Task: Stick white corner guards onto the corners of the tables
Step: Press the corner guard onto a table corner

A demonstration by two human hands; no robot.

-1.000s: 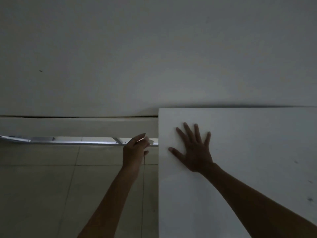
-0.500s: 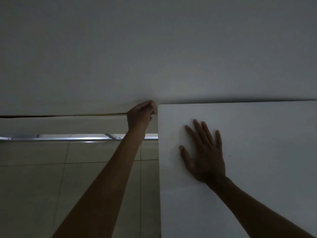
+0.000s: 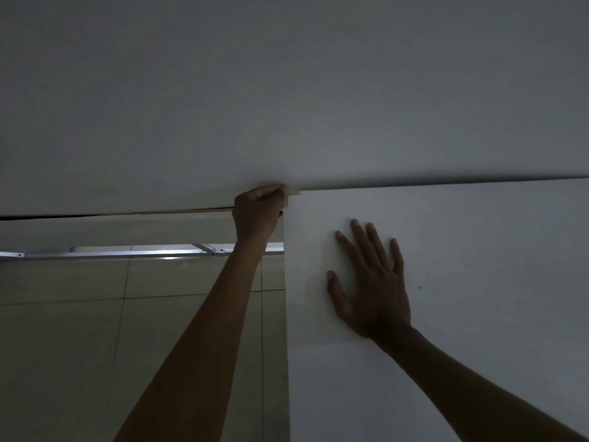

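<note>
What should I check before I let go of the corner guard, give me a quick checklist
1. Left hand at the table's far left corner: ok.
2. Corner guard at that corner: ok, a pale sliver shows past the fingers.
3. Guard seated flush on both edges: cannot tell, hand covers it.
4. Right hand flat on the tabletop, steadying: ok.
5. Adhesive bonded: cannot tell.

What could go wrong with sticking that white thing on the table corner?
1. It may go on crooked: the left hand covers most of the corner guard, and the room is dim, so lining it up is hard.
2. The corner of the table sits against the wall, leaving little room to press the guard flat.
3. The table might shift if the right hand, lying flat on top, lets up.
</note>
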